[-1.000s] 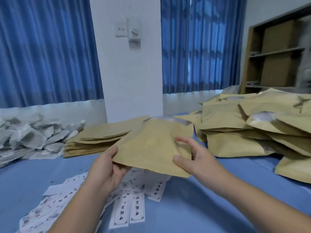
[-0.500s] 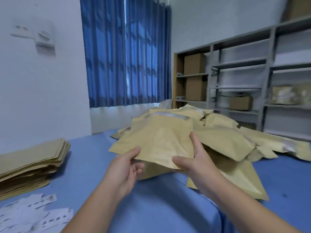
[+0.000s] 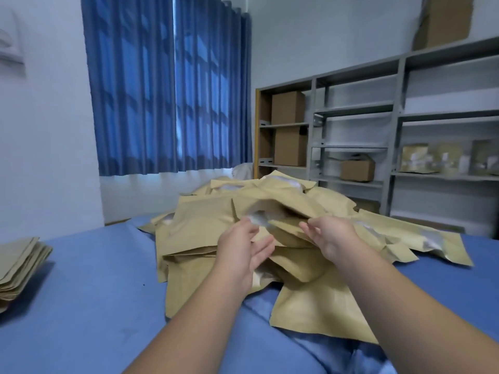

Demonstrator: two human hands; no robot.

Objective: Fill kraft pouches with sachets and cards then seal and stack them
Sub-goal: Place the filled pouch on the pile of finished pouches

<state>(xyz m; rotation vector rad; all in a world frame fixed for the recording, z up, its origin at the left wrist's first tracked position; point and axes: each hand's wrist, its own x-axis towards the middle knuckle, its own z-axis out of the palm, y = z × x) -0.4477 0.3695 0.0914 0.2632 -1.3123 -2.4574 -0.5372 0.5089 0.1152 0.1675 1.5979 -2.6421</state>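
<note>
- The left hand [image 3: 240, 252] is open, its fingers loosely spread with the palm turned towards the other hand, and it grips nothing.
- The right hand [image 3: 333, 236] is also open, fingers stretched out and pointing left, holding nothing.
- Both hands hang close together over the near side of a heap of tan kraft paper pouches [image 3: 205, 228]. Whether the fingertips touch the paper cannot be told.
- One blurred tan pouch [image 3: 272, 203] lies on top of the heap just beyond the fingers, with a pale patch showing at its near edge.
- The heap runs from the middle of the blue-covered bench [image 3: 94, 292] towards its right edge. The pouches overlap at all angles, and some show silvery-white windows.
- A neat stack of flat tan kraft pouches [image 3: 19, 263] sits at the bench's left edge, well apart from the heap.
- Behind the bench's far edge hang pleated blue curtains [image 3: 162, 98] against a white wall.
- To the right stands grey metal shelving [image 3: 394, 109] with brown cardboard boxes [image 3: 287, 107] and pale packets [image 3: 437, 157] on its shelves.
</note>
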